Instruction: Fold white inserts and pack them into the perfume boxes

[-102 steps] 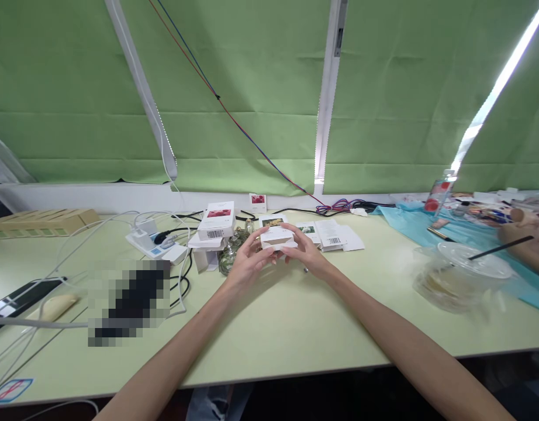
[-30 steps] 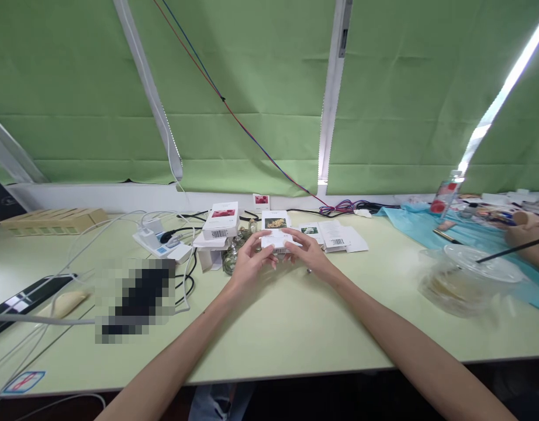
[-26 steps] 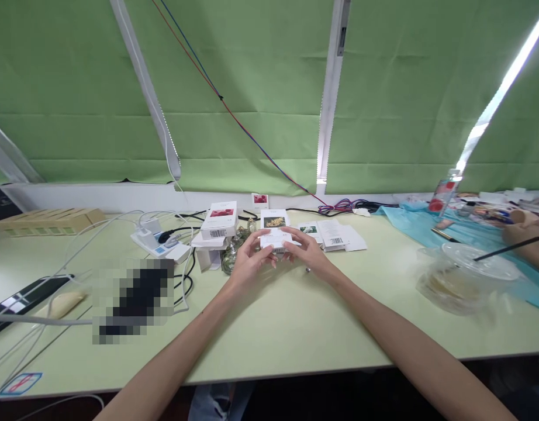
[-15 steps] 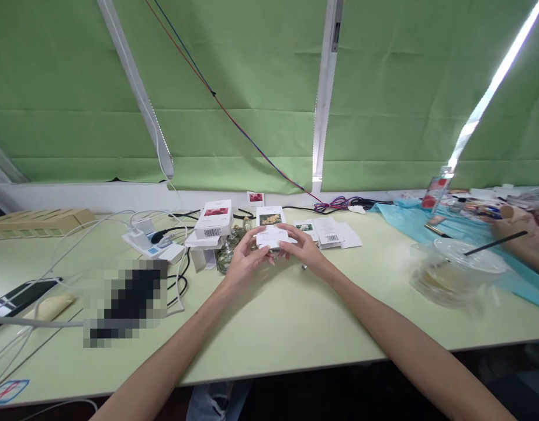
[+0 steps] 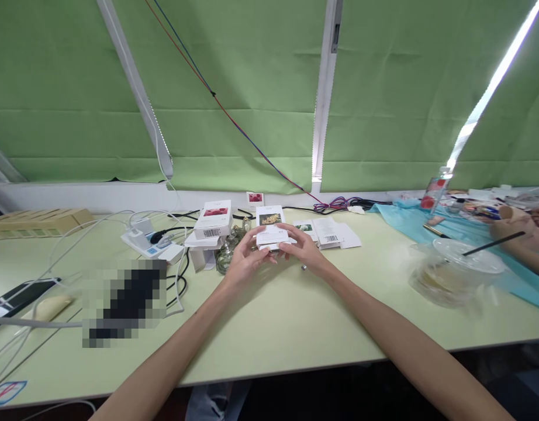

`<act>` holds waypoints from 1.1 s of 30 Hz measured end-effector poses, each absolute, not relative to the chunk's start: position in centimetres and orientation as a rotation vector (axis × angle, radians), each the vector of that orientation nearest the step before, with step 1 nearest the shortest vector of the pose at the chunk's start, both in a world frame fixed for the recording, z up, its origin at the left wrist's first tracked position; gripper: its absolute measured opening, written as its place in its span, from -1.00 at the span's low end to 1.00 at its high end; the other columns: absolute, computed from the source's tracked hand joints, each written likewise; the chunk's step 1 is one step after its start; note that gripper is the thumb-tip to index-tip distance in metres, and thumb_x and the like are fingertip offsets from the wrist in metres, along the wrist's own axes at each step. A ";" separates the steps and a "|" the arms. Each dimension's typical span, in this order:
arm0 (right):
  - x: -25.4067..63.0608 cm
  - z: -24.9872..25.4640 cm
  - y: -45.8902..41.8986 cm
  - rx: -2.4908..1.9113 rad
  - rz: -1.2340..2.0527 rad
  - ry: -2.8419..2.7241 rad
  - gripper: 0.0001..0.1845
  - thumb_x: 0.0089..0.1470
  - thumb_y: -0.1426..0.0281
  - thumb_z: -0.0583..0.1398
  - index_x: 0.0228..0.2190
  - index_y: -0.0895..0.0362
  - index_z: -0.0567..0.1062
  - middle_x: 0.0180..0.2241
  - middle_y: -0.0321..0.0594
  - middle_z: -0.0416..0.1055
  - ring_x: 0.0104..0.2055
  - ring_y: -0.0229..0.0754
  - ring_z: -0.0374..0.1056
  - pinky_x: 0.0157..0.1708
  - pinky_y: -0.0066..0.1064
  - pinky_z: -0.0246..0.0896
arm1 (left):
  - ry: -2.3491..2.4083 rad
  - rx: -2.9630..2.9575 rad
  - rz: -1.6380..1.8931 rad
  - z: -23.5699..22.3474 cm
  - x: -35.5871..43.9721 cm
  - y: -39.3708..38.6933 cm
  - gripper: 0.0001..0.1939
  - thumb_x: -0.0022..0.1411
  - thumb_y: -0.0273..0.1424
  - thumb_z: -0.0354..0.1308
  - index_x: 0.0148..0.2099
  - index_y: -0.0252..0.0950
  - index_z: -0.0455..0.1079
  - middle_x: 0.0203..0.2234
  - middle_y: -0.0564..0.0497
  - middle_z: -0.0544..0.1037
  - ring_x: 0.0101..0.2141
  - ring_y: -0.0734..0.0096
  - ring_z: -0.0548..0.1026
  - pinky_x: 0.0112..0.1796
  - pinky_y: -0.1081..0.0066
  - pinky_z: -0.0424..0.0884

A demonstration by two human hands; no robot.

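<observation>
Between my hands, above the table, is a small white box (image 5: 272,236) with printing on its face. My left hand (image 5: 246,256) closes on its left side, the thumb at the near edge. On the right side my right hand (image 5: 303,248) grips it in the same way. Just behind stands another white box with a yellow picture (image 5: 270,218). To the left, a white box with a red picture (image 5: 214,219) rests on other white cartons, beside clear glass bottles (image 5: 227,257). Flattened white cartons (image 5: 328,231) lie to the right. A small shiny round piece (image 5: 304,267) sits near my right wrist.
Left are a power strip (image 5: 147,244), tangled white cables, a yellow box row (image 5: 41,223), a phone (image 5: 19,298) and a blurred-out dark object (image 5: 129,301). On the right stand a lidded plastic cup with a straw (image 5: 456,275) and a bottle (image 5: 436,190); another person's arm (image 5: 521,248) rests there.
The held box has tipped slightly and my fingers have shifted a little at its near edge. Both hands keep hold of it in the same place.
</observation>
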State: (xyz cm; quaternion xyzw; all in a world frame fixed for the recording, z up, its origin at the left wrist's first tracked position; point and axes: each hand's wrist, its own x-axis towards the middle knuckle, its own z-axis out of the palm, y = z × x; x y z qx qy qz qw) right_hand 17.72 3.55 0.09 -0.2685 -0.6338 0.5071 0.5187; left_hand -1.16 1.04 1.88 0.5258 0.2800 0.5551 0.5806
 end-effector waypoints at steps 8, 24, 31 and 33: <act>17.7 0.1 3.5 -0.653 1.210 -1.524 -0.38 -0.01 0.20 0.38 0.09 -0.02 0.41 0.01 -0.18 0.44 -0.39 -0.31 0.45 -0.42 -0.44 0.35 | 0.659 1.237 1.303 1.9 -1.1 1.2 -0.37 -0.04 -0.39 0.47 0.09 -0.23 0.37 -0.21 -0.02 0.54 -0.39 0.37 0.56 -0.28 0.27 0.56; 17.6 0.1 3.6 -0.636 1.230 -1.491 -0.39 -0.06 0.24 0.41 0.06 -0.02 0.46 -0.01 -0.20 0.45 -0.40 -0.31 0.45 -0.41 -0.42 0.36 | 0.668 1.301 1.306 1.7 -1.2 1.0 -0.37 -0.02 -0.35 0.47 0.10 -0.22 0.36 -0.16 -0.04 0.53 -0.42 0.40 0.55 -0.29 0.25 0.58; 17.6 -0.1 3.7 -0.671 1.219 -1.465 -0.38 -0.08 0.20 0.42 0.04 -0.01 0.49 -0.08 -0.21 0.48 -0.41 -0.30 0.44 -0.42 -0.42 0.36 | 0.676 1.293 1.317 1.8 -1.2 1.1 -0.39 -0.01 -0.34 0.46 0.09 -0.23 0.37 -0.17 -0.05 0.53 -0.43 0.37 0.56 -0.30 0.23 0.58; 17.6 -0.1 3.7 -0.682 1.218 -1.465 -0.38 -0.08 0.19 0.43 0.05 -0.01 0.49 -0.14 -0.24 0.48 -0.41 -0.30 0.44 -0.42 -0.42 0.36 | 0.675 1.286 1.319 1.8 -1.2 1.1 -0.40 0.00 -0.34 0.46 0.09 -0.23 0.37 -0.18 -0.04 0.53 -0.43 0.37 0.56 -0.31 0.24 0.58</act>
